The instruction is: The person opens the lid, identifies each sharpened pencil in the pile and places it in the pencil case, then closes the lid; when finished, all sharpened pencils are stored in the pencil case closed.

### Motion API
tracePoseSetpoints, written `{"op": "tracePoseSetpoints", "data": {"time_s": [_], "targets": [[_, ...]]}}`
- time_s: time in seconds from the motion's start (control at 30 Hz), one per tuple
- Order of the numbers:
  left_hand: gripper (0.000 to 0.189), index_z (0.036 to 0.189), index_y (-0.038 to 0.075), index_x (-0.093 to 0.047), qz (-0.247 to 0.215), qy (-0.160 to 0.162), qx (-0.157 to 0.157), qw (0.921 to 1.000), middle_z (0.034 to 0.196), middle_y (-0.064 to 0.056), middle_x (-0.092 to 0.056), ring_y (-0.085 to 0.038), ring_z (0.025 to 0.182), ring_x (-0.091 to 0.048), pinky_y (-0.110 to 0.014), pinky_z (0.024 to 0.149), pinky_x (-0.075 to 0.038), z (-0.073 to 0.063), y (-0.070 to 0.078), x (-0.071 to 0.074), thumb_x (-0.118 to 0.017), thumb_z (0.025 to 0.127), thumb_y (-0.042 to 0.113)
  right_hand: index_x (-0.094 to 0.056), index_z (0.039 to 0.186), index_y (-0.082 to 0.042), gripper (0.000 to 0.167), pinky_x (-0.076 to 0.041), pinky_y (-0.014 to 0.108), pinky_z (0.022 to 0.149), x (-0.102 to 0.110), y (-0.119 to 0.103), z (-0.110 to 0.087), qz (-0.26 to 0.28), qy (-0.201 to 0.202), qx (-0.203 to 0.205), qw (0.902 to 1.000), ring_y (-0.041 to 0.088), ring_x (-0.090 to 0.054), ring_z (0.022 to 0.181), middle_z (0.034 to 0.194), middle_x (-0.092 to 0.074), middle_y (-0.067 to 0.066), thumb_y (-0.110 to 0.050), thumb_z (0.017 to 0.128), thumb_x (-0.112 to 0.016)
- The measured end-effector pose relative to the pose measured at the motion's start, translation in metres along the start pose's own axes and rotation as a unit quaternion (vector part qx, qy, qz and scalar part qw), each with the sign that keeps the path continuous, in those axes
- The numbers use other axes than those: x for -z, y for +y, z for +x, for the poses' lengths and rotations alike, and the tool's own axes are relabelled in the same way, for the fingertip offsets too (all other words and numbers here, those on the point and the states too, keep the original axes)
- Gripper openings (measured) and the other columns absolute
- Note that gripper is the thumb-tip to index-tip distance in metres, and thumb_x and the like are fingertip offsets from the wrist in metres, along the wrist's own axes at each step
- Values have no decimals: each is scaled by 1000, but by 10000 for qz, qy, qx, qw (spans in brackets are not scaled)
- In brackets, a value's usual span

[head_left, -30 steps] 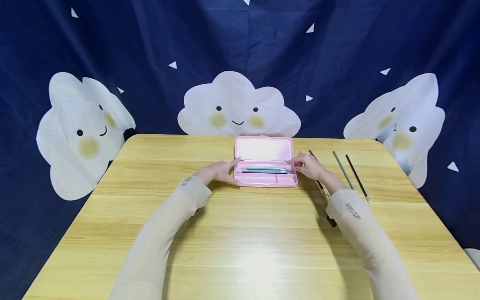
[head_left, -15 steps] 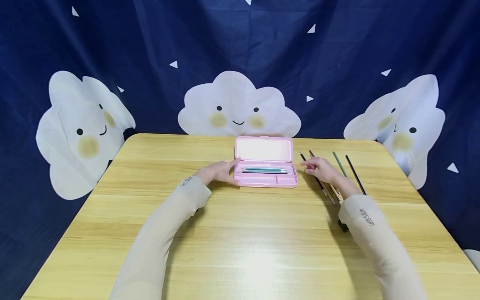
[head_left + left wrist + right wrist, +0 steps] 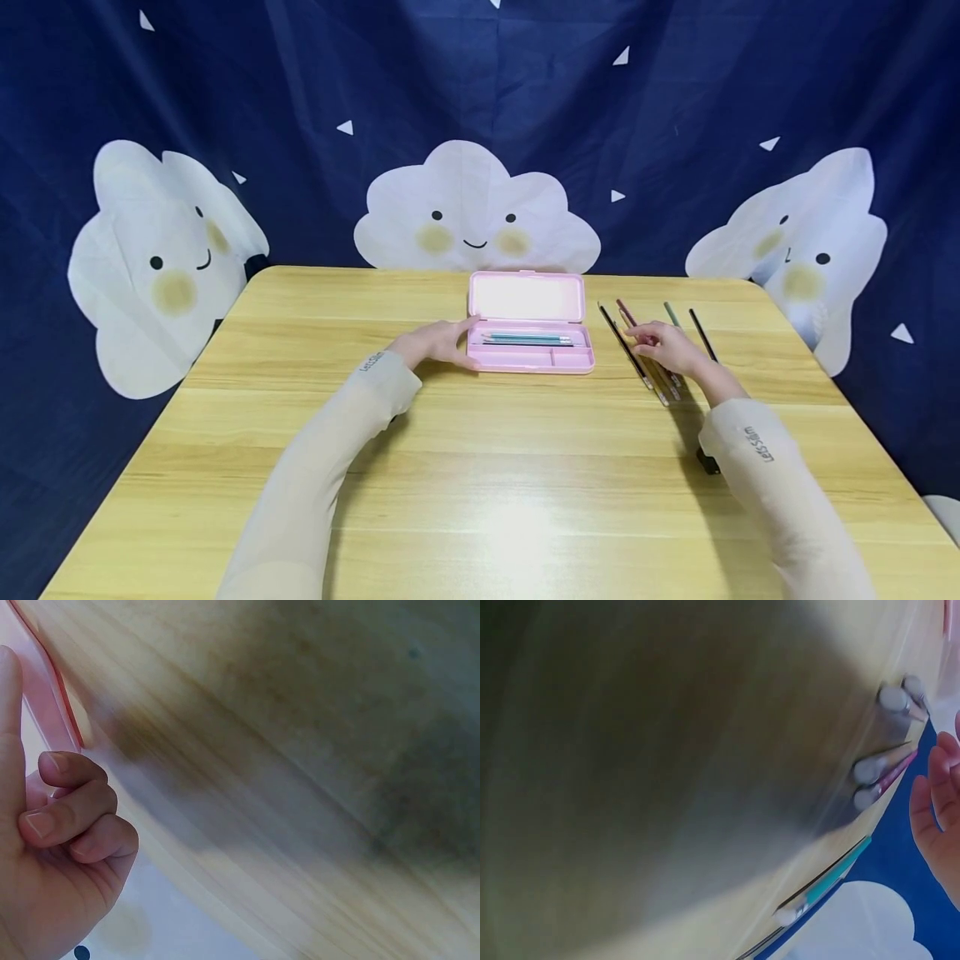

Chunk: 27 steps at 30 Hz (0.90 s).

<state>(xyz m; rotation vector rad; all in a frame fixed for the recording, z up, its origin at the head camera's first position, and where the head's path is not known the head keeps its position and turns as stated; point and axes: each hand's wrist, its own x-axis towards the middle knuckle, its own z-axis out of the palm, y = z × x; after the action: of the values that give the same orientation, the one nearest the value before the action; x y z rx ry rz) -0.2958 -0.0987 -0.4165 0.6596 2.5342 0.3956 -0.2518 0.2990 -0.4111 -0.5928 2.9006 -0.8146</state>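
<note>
A pink pencil case [image 3: 510, 360] stands with its lid [image 3: 527, 297] raised, near the table's far edge. Several teal and dark pencils [image 3: 525, 340] lie in its rear compartment. My left hand [image 3: 426, 344] holds the case's left end between thumb and index finger; in the left wrist view the other fingers of the left hand [image 3: 67, 847] are curled. To the right of the case, my right hand [image 3: 670, 348] hovers with loosely bent fingers over loose pencils, among them a black pencil [image 3: 624, 343] and a dark red pencil [image 3: 626, 311]. It holds nothing that I can see.
Farther right lie a green pencil [image 3: 671, 313] and another black pencil [image 3: 702, 335], partly behind the right hand. The wooden table [image 3: 480, 467] ends at a dark blue curtain [image 3: 480, 83] with cloud faces. In the right wrist view, pencil ends [image 3: 870, 769] point at the camera.
My right hand has moved away from the case's right side, rightward over the loose pencils. The left hand has stayed on the case.
</note>
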Motion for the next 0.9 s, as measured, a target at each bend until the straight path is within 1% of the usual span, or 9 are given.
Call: {"op": "tracePoseSetpoints", "data": {"time_s": [0.1,0.3,0.43,0.57,0.77,0.9], "targets": [[104,148,22,-4,28,19,21,10000,147,-17,-25,-29,133,-28,-40,108,-23,0,0,0,-66,73,57,-53,118,13,34,-38,33,65,2,0,-4,69,-108,-101,9999,20,-43,75,81,-51,10,2,86,-57],[104,148,22,-4,54,31,30,10000,147,-17,-25,-30,133,-28,-40,108,-23,0,0,0,-66,73,57,-50,118,16,37,-36,36,69,4,3,-10,71,-112,-116,9998,23,-41,78,80,-48,10,2,85,-59],[104,148,21,-4,100,62,10,9999,147,-17,-26,-29,132,-29,-40,108,-24,1,0,0,-66,73,57,-50,117,16,37,-39,36,69,4,7,-12,55,-146,-59,9999,22,-45,77,81,-53,11,4,83,-59],[104,148,22,-4,97,67,2,9999,147,-17,-26,-29,132,-29,-40,108,-24,2,0,0,-67,73,57,-50,117,17,37,-43,36,69,4,8,-16,12,-262,-132,9996,20,-51,76,84,-58,14,3,84,-59],[103,148,22,-4,111,56,15,9999,147,-17,-26,-29,132,-29,-39,108,-25,1,0,0,-66,73,57,-51,114,17,37,-44,39,70,5,11,-21,-380,-268,-140,9988,21,-52,74,82,-59,14,0,83,-60],[103,148,22,-4,125,54,10,9999,146,-18,-27,-30,132,-30,-40,107,-25,0,0,0,-66,73,57,-54,108,16,34,-43,35,65,7,13,-23,-587,-239,-101,9979,17,-50,69,76,-58,10,-2,81,-64]]}}
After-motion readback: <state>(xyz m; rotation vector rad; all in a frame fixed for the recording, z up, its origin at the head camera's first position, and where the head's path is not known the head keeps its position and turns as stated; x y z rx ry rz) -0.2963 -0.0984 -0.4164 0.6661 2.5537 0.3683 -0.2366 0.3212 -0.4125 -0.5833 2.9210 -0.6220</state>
